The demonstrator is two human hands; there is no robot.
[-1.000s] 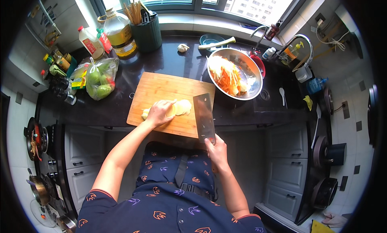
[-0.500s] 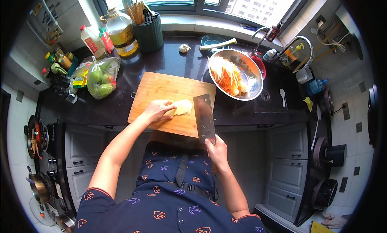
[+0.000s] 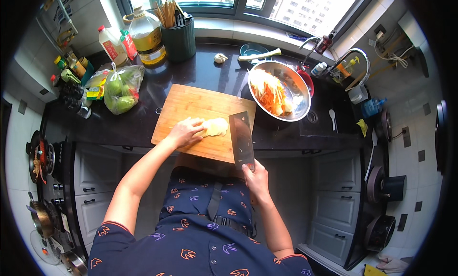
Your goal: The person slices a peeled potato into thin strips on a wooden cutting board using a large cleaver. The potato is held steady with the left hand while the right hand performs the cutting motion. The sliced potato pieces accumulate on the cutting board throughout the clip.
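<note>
A fanned stack of pale potato slices (image 3: pixel 217 127) lies on the wooden cutting board (image 3: pixel 191 100). My left hand (image 3: pixel 185 132) is laid over the board, its fingertips touching the left end of the slices, fingers stretched out. In my right hand (image 3: pixel 256 176) is the handle of a broad cleaver (image 3: pixel 242 138). Its dark blade lies over the board's right part, just right of the slices and apart from them, with small pale bits stuck to it. The handle is mostly hidden by my fingers.
Beyond the board's right corner stands a steel bowl (image 3: pixel 299 94) of orange and pale shreds. A garlic bulb (image 3: pixel 220 58) sits farther back. On the left are a bag of green vegetables (image 3: pixel 121 92), an oil jug (image 3: pixel 147 35) and a chopstick holder (image 3: pixel 179 42). A white spoon (image 3: pixel 333 118) lies right.
My left hand's fingers have settled flatter against the end of the slices. The cleaver and my right hand stay in place. The whole view has shifted slightly.
</note>
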